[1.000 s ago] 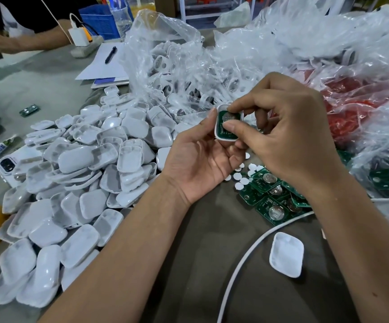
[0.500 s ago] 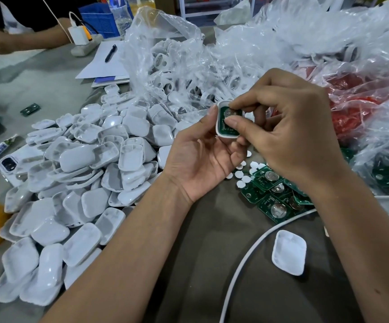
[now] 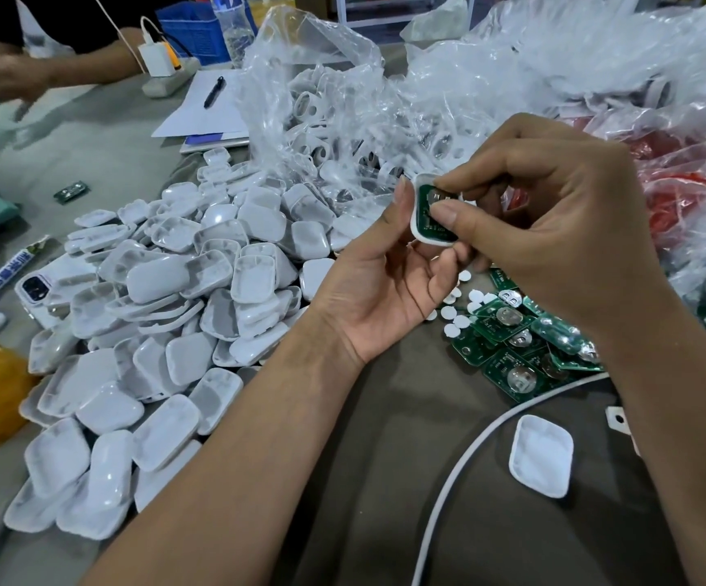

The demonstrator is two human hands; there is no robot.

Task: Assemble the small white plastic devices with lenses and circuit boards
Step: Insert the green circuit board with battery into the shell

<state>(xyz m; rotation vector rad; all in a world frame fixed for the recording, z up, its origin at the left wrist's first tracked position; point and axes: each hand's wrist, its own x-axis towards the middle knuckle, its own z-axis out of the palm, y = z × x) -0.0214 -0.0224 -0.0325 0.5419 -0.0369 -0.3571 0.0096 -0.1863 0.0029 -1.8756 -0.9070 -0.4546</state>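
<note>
Over the last second the largest shift was small: both hands had lifted a little and the shell had tilted more upright, while the right hand kept thumb and forefinger pinched on the green board inside it. The left hand still cradled the shell from below, fingers curled round its edge, above the table. That suggested the board was being pressed home, not yet seated for certain. Counted large to small: the heap of shells on the left ran to many dozens, too many to number; the loose boards beside the right wrist came to roughly eight; white discs about ten; one lone shell lay near the cable.
</note>
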